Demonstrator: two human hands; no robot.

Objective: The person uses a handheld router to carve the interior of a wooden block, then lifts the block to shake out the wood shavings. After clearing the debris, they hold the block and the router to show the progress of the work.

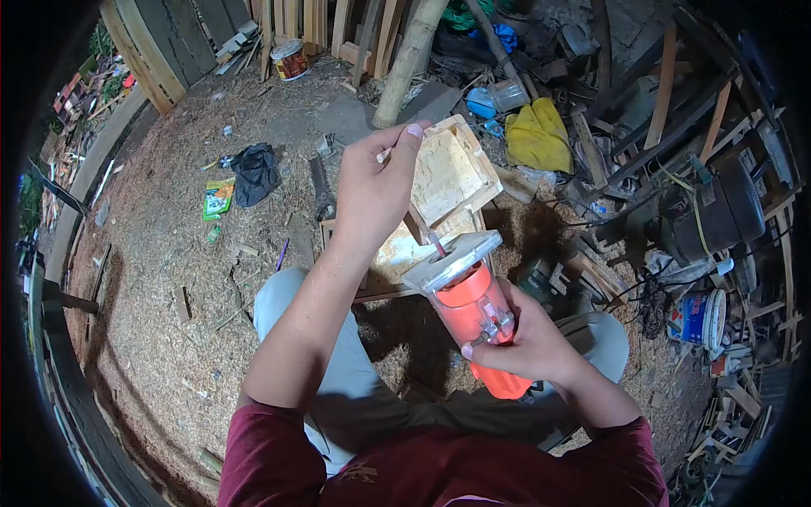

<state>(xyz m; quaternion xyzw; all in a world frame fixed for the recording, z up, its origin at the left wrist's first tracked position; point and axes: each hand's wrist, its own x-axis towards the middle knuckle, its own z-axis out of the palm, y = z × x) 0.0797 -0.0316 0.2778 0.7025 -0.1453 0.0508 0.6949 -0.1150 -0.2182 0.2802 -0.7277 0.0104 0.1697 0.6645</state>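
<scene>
we see the right hand (528,338) wrapped around the orange router (463,311) above the lap (380,418), presumably to steady it, while the left hand (380,182) pinches a thin brown tool (419,223) (partly hidden by the fingers), angled at the grey base plate (463,257). the router's long axis slants from near right to far left, base plate towards the wooden box (481,156).

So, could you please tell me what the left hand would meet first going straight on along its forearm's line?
Probably the thick, pale, round wooden pole ahead of the left hand, though depth is unclear and the line might just miss it.
</scene>
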